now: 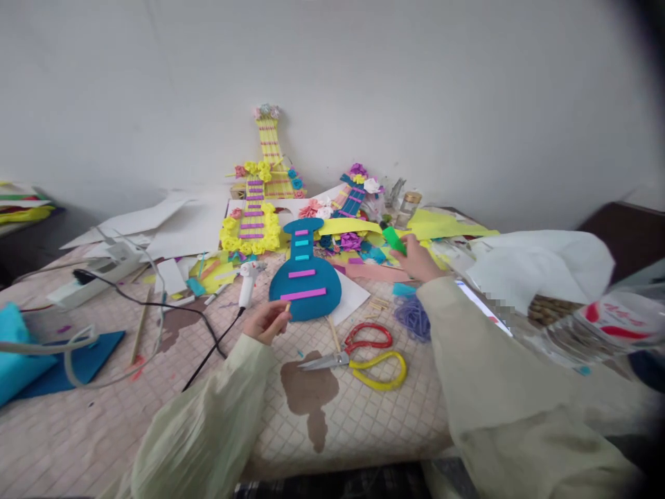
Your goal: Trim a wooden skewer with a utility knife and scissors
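Observation:
My left hand (pixel 266 322) is closed, with a short wooden stick piece (pixel 288 305) pinched between thumb and fingertips, just in front of the blue guitar-shaped cutout (pixel 306 277). Pink and light-blue strips lie across that cutout's body and neck. My right hand (pixel 418 259) grips a bright green object with a dark tip (pixel 393 240), held over the paper scraps; its exact kind is not clear. A white glue gun (pixel 250 283) stands left of the cutout. Scissors (pixel 346 358) with one red and one yellow handle lie in front, beside several short stick pieces (pixel 379 303).
Decorated paper guitars (pixel 250 215) lean at the wall. Purple yarn (pixel 414 319) lies near my right sleeve. A power strip (pixel 96 278) and cables spread on the left. A plastic bottle (pixel 603 329), a phone (pixel 483 307) and a white bag (pixel 551 260) are at the right.

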The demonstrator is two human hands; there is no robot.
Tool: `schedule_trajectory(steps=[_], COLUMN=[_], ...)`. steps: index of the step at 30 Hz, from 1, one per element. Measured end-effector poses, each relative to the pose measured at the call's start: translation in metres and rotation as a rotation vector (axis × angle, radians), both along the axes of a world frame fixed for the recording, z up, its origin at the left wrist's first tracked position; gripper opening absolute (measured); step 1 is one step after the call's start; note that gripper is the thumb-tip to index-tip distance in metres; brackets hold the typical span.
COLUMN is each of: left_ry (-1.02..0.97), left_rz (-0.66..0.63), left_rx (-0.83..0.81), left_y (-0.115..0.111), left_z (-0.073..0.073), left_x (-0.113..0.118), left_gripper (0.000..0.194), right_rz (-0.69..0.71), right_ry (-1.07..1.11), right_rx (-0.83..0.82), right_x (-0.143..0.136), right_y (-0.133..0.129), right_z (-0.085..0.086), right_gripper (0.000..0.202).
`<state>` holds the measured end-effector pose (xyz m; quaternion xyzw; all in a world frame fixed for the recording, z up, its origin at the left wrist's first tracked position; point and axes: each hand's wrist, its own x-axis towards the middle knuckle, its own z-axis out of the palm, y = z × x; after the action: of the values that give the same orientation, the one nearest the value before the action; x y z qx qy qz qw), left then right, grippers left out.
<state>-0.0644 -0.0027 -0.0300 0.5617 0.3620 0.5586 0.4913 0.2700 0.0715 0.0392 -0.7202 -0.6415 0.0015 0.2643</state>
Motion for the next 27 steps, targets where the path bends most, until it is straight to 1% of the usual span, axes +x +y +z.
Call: schedule_trajectory(steps=[2,4,6,7,10,12,13,16,19,23,27], left_ry=[-0.042,-0.085,-0.129,-0.148,-0.204,-0.236,-0.251,-0.313,-0.387,-0.473,-0.518], left_rz=[-0.020,-0.056,-0.114,-0.150,-0.266,-0.315,-0.334,-0.345,-0.332,-0.336,-0.343], left_rx=[-0.012,-0.022,-0.039,-0.053,-0.121,-0.172,-0.195,-0.258,-0.340,-0.466,-0.552], left_y=[-0.002,-0.005,-0.010,-0.011,-0.010,-0.004,0.000,0.015,0.024,0.029,0.029], left_z=[0.009,0.021,0.035,0.043,0.063,0.070,0.071,0.065,0.052,0.035,0.027], left_x=[0.001,0.003,0.006,0.008,0.018,0.029,0.035,0.053,0.063,0.058,0.049], left_gripper=[0.034,0.031,0.028,0.028,0.030,0.031,0.033,0.038,0.037,0.033,0.032], right_rz=[-0.013,-0.018,0.023,0.068,0.243,0.335,0.375,0.460,0.496,0.490,0.496], right_ry=[0.067,0.137,0.205,0.239,0.342,0.396,0.414,0.441,0.437,0.415,0.389], right_rx=[0.108,0.200,0.262,0.276,0.267,0.251,0.233,0.183,0.152,0.107,0.074], right_x=[-0.002,-0.009,-0.022,-0.032,-0.066,-0.088,-0.096,-0.109,-0.106,-0.099,-0.100], right_y=[-0.003,-0.009,-0.016,-0.020,-0.032,-0.038,-0.040,-0.043,-0.045,-0.047,-0.052], right_z=[0.013,0.023,0.030,0.032,0.028,0.018,0.011,-0.010,-0.027,-0.040,-0.042], right_gripper=[0.042,0.048,0.047,0.045,0.043,0.040,0.040,0.036,0.030,0.026,0.022])
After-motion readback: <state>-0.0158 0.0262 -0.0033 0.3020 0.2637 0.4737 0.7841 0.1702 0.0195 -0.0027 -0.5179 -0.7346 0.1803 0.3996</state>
